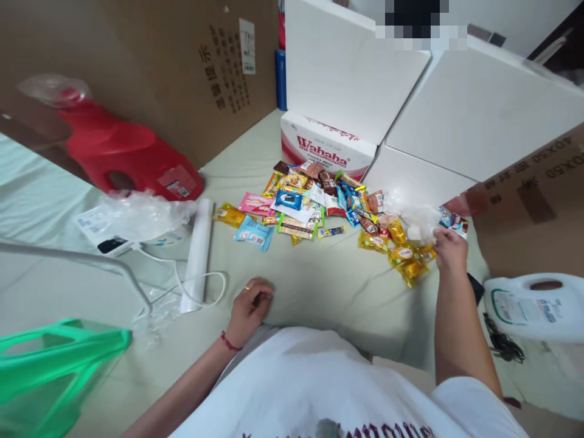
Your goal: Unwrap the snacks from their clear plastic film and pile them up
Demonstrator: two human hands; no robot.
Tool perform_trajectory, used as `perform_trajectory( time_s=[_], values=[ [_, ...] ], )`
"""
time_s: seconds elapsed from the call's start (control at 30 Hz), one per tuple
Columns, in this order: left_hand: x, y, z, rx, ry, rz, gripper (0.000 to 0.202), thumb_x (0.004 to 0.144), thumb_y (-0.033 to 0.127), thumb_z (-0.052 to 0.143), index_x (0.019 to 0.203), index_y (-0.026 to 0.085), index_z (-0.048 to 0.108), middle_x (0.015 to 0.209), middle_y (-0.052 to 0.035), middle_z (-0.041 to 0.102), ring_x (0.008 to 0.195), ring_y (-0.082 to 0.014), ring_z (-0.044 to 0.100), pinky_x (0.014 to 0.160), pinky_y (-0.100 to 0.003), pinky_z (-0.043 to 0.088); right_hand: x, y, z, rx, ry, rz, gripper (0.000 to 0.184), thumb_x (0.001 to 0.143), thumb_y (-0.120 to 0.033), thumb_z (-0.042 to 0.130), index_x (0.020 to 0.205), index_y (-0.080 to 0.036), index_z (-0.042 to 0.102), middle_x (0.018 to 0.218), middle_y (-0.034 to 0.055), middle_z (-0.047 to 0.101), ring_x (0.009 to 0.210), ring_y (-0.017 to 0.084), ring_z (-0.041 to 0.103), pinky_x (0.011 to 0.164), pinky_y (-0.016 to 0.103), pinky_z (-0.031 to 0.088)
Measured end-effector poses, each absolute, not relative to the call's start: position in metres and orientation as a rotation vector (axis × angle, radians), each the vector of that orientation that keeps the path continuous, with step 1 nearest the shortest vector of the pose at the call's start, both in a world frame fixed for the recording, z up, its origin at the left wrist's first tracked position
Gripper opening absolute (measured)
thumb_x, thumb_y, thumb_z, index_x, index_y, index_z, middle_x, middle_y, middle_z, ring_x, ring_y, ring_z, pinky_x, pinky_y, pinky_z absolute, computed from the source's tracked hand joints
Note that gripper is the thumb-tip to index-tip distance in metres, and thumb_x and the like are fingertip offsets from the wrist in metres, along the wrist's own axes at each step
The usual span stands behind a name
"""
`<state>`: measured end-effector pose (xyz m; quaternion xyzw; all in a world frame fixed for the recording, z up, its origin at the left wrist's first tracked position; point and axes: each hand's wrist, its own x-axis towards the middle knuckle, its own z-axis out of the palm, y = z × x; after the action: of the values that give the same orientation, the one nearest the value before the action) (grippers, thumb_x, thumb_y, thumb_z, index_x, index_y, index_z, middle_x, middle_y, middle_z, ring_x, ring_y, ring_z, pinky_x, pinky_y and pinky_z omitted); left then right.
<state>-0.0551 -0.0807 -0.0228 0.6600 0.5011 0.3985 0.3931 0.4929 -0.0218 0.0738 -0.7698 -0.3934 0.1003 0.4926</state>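
A heap of small wrapped snacks (319, 207) lies on the pale green cloth (319, 286) in front of me. My right hand (449, 249) reaches to the heap's right end, its fingers among yellow packets (410, 267) and a clear plastic bag (417, 219); whether it grips one is unclear. My left hand (249, 307) rests curled on the cloth near my body, empty, with a ring and a red wrist cord. A blue packet (254, 233) lies at the heap's near left.
A white Wahaha carton (326, 149) and white boxes (479, 109) stand behind the heap. Brown cardboard (182, 67) rises at back left, a red jug (128, 155) beside it. A white roll (198, 252), cable, crumpled plastic (141, 213), green bag (50, 371) and white jug (533, 307) lie around.
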Motion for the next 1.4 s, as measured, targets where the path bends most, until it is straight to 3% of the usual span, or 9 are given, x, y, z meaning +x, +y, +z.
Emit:
perform_trajectory(
  time_s=[0.07, 0.2, 0.33, 0.6, 0.77, 0.93, 1.1, 1.27, 1.4],
  values=[
    [-0.049, -0.083, -0.018, 1.438, 1.277, 0.996, 0.014, 0.09, 0.032, 0.061, 0.085, 0.02, 0.066, 0.081, -0.0026, 0.063, 0.073, -0.0163, 0.056, 0.066, -0.028, 0.045, 0.47, -0.037, 0.08, -1.712, -0.897, 0.392, 0.038, 0.072, -0.057, 0.069, 0.08, -0.024, 0.053, 0.062, -0.0074, 0.039, 0.052, 0.009, 0.032, 0.047, 0.021, 0.029],
    [-0.01, -0.072, 0.006, 1.015, 1.056, 0.829, 0.034, 0.091, 0.053, 0.063, 0.087, 0.019, 0.062, 0.08, -0.0023, 0.063, 0.072, -0.0157, 0.06, 0.062, -0.026, 0.048, 0.39, -0.064, 0.07, -1.301, -0.646, 0.947, 0.038, 0.062, -0.033, 0.086, 0.087, -0.025, 0.059, 0.059, -0.0108, 0.036, 0.048, 0.006, 0.025, 0.042, 0.015, 0.022],
    [0.041, -0.047, 0.028, 0.85, 1.008, 0.825, 0.048, 0.083, 0.067, 0.065, 0.085, 0.02, 0.056, 0.088, -0.0028, 0.06, 0.082, -0.0177, 0.063, 0.064, -0.028, 0.052, 0.3, -0.08, 0.04, -1.328, -0.641, 1.012, 0.035, 0.072, -0.04, 0.083, 0.092, -0.024, 0.061, 0.059, -0.0113, 0.037, 0.047, 0.006, 0.027, 0.043, 0.018, 0.024],
    [0.09, -0.039, 0.018, 1.269, 1.122, 0.88, 0.031, 0.068, 0.037, 0.084, 0.084, 0.02, 0.065, 0.085, -0.0006, 0.064, 0.083, -0.0164, 0.059, 0.074, -0.028, 0.047, 0.238, -0.103, 0.023, -1.696, -1.004, 0.759, 0.037, 0.088, -0.054, 0.066, 0.1, -0.019, 0.07, 0.073, -0.0009, 0.063, 0.064, 0.015, 0.052, 0.058, 0.026, 0.04],
    [0.074, -0.03, 0.001, 0.772, 1.049, 0.906, 0.033, 0.067, 0.039, 0.086, 0.073, 0.019, 0.061, 0.066, 0.0053, 0.055, 0.063, -0.0096, 0.049, 0.062, -0.024, 0.042, 0.262, -0.099, 0.023, -1.57, -0.613, 0.859, 0.037, 0.075, -0.052, 0.078, 0.091, -0.021, 0.066, 0.066, -0.0053, 0.053, 0.055, 0.01, 0.039, 0.048, 0.022, 0.032],
    [0.054, -0.036, 0.007, 0.438, 0.802, 0.897, 0.044, 0.058, 0.031, 0.097, 0.078, 0.018, 0.06, 0.079, 0.0048, 0.058, 0.073, -0.0085, 0.055, 0.08, -0.031, 0.057, 0.28, -0.107, 0.008, -1.446, -0.416, 1.112, 0.042, 0.063, -0.046, 0.089, 0.084, -0.021, 0.062, 0.067, -0.007, 0.047, 0.053, 0.007, 0.034, 0.043, 0.018, 0.024],
    [0.055, -0.04, 0.012, 0.431, 0.722, 0.93, 0.039, 0.063, 0.027, 0.096, 0.076, 0.017, 0.06, 0.088, 0.0032, 0.059, 0.079, -0.0086, 0.056, 0.089, -0.039, 0.061, 0.281, -0.12, 0.008, -1.69, -0.695, 0.738, 0.035, 0.08, -0.049, 0.077, 0.097, -0.02, 0.066, 0.078, -0.0027, 0.056, 0.058, 0.01, 0.041, 0.051, 0.022, 0.037],
    [0.055, -0.038, 0.008, 0.518, 0.684, 0.899, 0.035, 0.06, 0.022, 0.093, 0.074, 0.015, 0.062, 0.096, 0.0001, 0.063, 0.084, -0.0114, 0.062, 0.08, -0.03, 0.06, 0.266, -0.104, 0.025, -1.627, -1.436, 0.446, 0.035, 0.092, -0.041, 0.069, 0.122, -0.024, 0.068, 0.124, 0.0093, 0.064, 0.07, 0.013, 0.055, 0.068, 0.03, 0.052],
    [0.052, -0.039, 0.007, 0.455, 0.717, 0.869, 0.037, 0.063, 0.037, 0.088, 0.076, 0.018, 0.059, 0.078, 0.0032, 0.057, 0.072, -0.0111, 0.059, 0.071, -0.029, 0.058, 0.244, -0.075, 0.013, -1.45, -1.789, 0.591, 0.019, 0.099, -0.028, 0.058, 0.106, -0.024, 0.074, 0.096, 0.0061, 0.071, 0.078, 0.018, 0.064, 0.073, 0.031, 0.054]
  ],
)
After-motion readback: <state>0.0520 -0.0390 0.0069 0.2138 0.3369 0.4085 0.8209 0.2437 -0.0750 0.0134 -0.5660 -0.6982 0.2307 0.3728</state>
